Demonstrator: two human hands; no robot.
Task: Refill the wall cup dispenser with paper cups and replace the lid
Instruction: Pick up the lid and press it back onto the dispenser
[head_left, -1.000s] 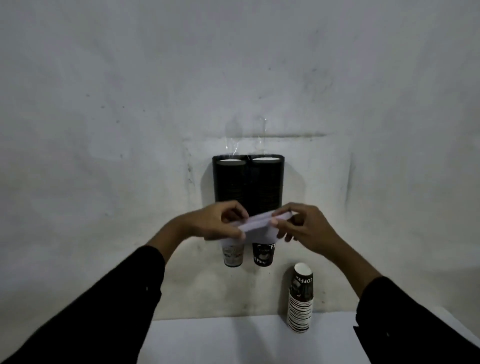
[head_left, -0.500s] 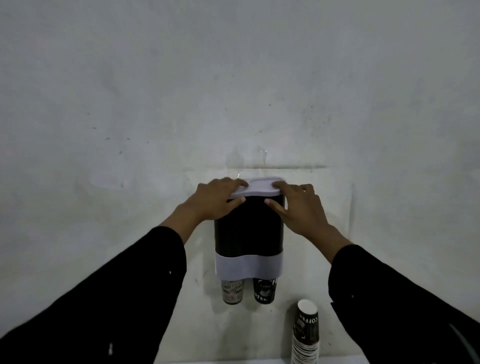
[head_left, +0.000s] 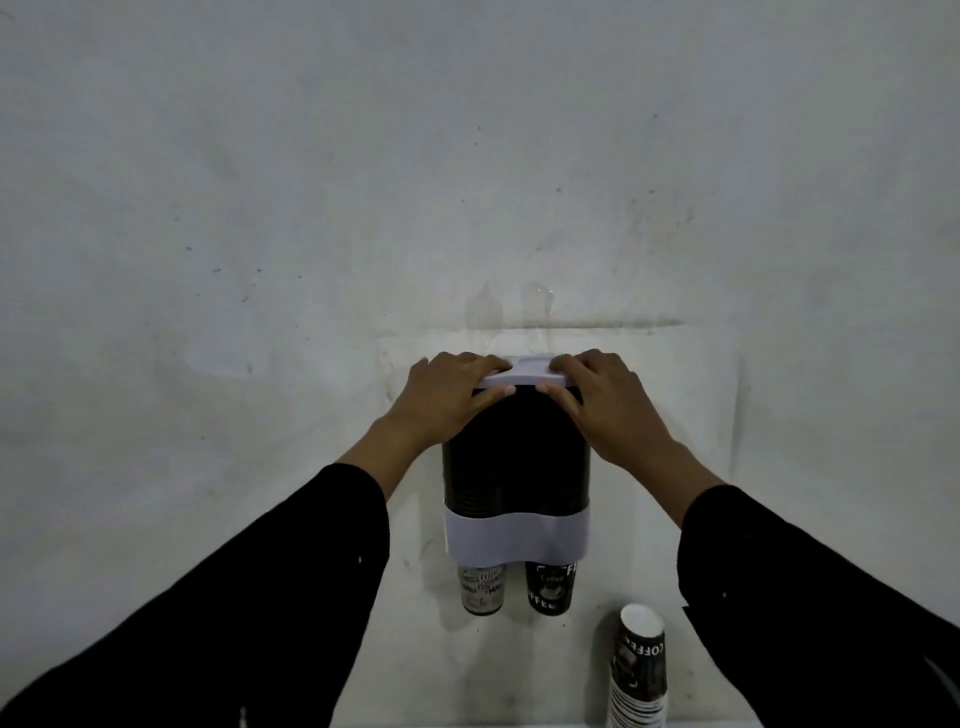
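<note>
One scuffed grey wall (head_left: 260, 208), mounted dispenser (head_left: 514, 467)

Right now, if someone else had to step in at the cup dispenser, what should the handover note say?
Left hand: flat on the left end of the white lid, thumb under its front edge.
Right hand: same grip on the right end.
Lid: on top of the black wall dispenser; whether it is fully seated cannot be told.
Done: both tubes loaded, one cup and another cup showing at the bottom.
Left: confirm the lid is seated, let go. A spare cup stack stands below right.
</note>
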